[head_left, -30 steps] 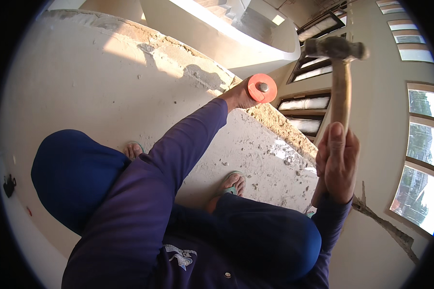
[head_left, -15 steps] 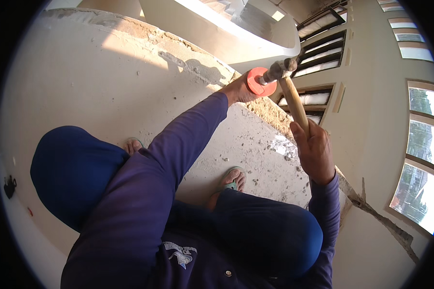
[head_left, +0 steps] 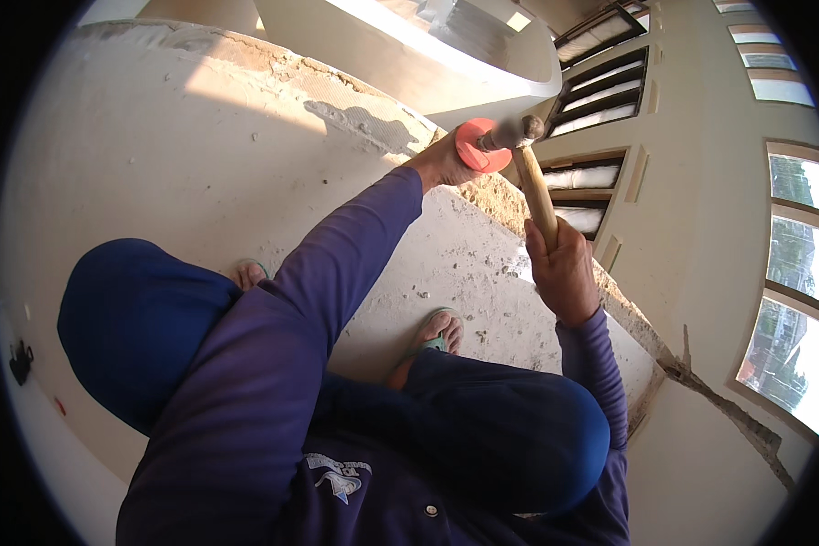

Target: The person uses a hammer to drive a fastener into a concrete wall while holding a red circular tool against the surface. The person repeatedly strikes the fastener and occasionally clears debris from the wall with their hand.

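My left hand [head_left: 438, 162] reaches forward, closed around a chisel whose round red hand guard [head_left: 484, 146] faces me. The guard and hand hide the chisel's shaft and tip. My right hand [head_left: 566, 275] grips the lower part of a wooden-handled hammer [head_left: 537, 196]. Its metal head, partly blurred, is at the chisel's struck end just above the guard; whether they touch I cannot tell. Beyond the left hand runs a rough broken strip [head_left: 496, 202] along the floor's edge.
Crumbs of rubble [head_left: 477, 259] lie on the dusty pale floor [head_left: 182, 182], around my sandalled foot [head_left: 441, 329]. A pale, curved-walled structure [head_left: 382, 64] stands ahead. To the right are dark-framed openings [head_left: 600, 96], a wall with windows [head_left: 796, 264] and a long chipped groove [head_left: 732, 414].
My right hand and the hammer have shifted left. The left hand with the chisel sits slightly farther left and up in the view, still gripping it.
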The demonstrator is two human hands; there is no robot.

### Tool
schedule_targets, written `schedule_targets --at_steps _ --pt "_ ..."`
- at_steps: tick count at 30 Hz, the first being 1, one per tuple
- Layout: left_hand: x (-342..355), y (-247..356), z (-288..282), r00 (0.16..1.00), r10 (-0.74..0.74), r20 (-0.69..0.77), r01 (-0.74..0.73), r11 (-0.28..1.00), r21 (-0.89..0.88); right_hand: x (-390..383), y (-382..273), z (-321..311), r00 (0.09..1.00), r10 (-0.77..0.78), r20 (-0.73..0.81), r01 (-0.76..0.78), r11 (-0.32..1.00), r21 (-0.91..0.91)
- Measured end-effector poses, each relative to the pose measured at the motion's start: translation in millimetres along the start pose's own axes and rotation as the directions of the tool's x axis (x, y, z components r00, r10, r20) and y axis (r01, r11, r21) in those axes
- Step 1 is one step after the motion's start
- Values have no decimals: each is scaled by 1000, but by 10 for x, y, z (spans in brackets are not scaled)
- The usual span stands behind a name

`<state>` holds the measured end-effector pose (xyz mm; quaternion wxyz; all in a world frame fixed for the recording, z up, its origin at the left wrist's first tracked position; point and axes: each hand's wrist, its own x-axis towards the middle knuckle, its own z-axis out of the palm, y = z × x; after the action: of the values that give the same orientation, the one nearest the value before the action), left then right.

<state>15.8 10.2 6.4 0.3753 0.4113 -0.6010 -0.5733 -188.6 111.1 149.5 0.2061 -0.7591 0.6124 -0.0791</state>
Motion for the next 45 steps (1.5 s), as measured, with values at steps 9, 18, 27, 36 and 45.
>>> schedule_targets --at_steps 9,18,27,36,45 --pt "-88 -274 -63 991 -61 -118 84 974 210 -107 -995 -756 826 80 -557 389 635 667" --pt "-90 -233 -130 996 -92 -22 93 995 30 169 -483 -404 987 -75 142 56 989 134" --pt "34 -271 20 992 110 -62 -108 994 25 226 -122 -119 995 -49 87 48 999 11" --pt "-25 -325 -42 999 -33 -28 35 996 86 40 -371 -126 955 -10 -297 126 919 374" --pt "-132 -329 -96 993 -109 -48 112 992 62 -14 -628 -516 987 -54 -152 110 914 390"
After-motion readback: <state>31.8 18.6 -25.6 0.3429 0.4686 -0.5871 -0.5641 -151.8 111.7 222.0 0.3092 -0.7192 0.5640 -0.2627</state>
